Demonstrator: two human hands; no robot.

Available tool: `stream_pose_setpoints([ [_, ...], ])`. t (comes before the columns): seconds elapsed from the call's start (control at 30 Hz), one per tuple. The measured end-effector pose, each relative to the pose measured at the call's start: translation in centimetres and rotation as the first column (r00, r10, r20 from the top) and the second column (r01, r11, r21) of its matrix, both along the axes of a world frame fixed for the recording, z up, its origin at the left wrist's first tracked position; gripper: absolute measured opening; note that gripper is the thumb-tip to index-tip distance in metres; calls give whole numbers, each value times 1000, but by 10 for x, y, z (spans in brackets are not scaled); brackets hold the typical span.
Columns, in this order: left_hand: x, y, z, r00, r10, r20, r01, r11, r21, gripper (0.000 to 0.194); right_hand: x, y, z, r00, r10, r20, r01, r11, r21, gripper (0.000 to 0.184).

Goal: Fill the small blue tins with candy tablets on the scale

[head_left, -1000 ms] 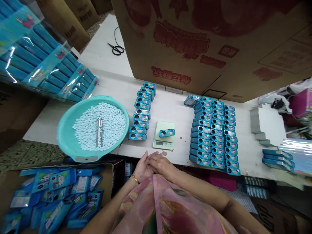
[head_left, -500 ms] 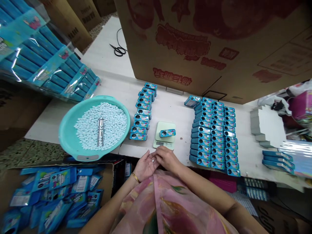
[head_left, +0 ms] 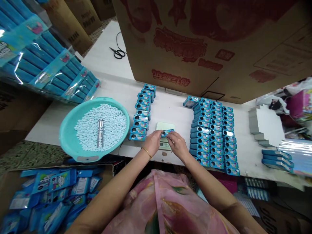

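A small blue candy box [head_left: 168,132] lies over a pale green digital scale [head_left: 165,126] at the middle of the table. My left hand [head_left: 153,143] is closed at the box's left end, with thumb and forefinger by its dark round opening. My right hand [head_left: 178,145] has its fingers pinched against the box's near side, toward the right. Whether a loose candy is in either hand is hidden. Left of the scale runs a column of similar boxes [head_left: 141,106]. A turquoise basin [head_left: 65,130] holds pale blue candies [head_left: 112,113] and a shiny metal cylinder [head_left: 100,133].
Rows of blue boxes [head_left: 215,136] stand on the right. A large carton [head_left: 185,48] rises at the back. Scissors [head_left: 118,53] lie behind. Blue cartons in clear wrap [head_left: 46,58] lean at left; an open carton of flat blue boxes [head_left: 58,182] sits below.
Both hands have moved forward from the table's front edge, where they were together with a small white piece at the left fingers. They are now at the box on the scale.
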State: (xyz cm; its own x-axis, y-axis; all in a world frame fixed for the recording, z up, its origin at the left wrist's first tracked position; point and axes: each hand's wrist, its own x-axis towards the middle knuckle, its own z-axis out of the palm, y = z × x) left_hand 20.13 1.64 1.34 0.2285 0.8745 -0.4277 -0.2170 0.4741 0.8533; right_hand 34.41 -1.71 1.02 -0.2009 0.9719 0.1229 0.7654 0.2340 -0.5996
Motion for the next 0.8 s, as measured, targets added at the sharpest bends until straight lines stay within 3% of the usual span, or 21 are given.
stream_pose_setpoints([
  [0.13, 5, 8, 1, 981, -86, -173, 114, 980, 161, 26, 15, -22, -2, 998, -40, -41, 40, 999, -13, 18],
  [0.2, -11, 13, 0, 960, -58, -273, 130, 958, 255, 25, 23, -30, -1, 997, -54, -63, 53, 999, -3, 18],
  [0.27, -42, 21, -5, 917, 47, -397, 94, 940, 329, 23, 33, -38, 1, 993, -71, -92, 73, 997, 20, 18],
  [0.37, -102, 35, -18, 717, 299, -630, -58, 926, 373, 23, 45, -48, -1, 990, -83, -112, 85, 996, 8, 18],
  [0.43, -138, 43, -33, 572, 305, -762, -136, 951, 278, 24, 49, -54, -5, 990, -84, -110, 82, 996, -25, 18],
  [0.5, -160, 48, -51, 608, 213, -765, -180, 975, 129, 27, 49, -60, -7, 991, -83, -109, 78, 996, -52, 18],
  [0.63, -172, 50, -80, 734, 201, -649, -241, 970, 28, 23, 43, -67, -8, 993, -65, -95, 54, 992, -112, 19],
  [0.7, -175, 50, -82, 788, 233, -570, -296, 955, -21, 18, 39, -71, -7, 994, -64, -88, 52, 990, -133, 19],
  [0.8, -185, 49, -74, 841, 308, -445, -385, 918, -92, 6, 36, -74, -7, 993, -68, -99, 52, 987, -153, 19],
])
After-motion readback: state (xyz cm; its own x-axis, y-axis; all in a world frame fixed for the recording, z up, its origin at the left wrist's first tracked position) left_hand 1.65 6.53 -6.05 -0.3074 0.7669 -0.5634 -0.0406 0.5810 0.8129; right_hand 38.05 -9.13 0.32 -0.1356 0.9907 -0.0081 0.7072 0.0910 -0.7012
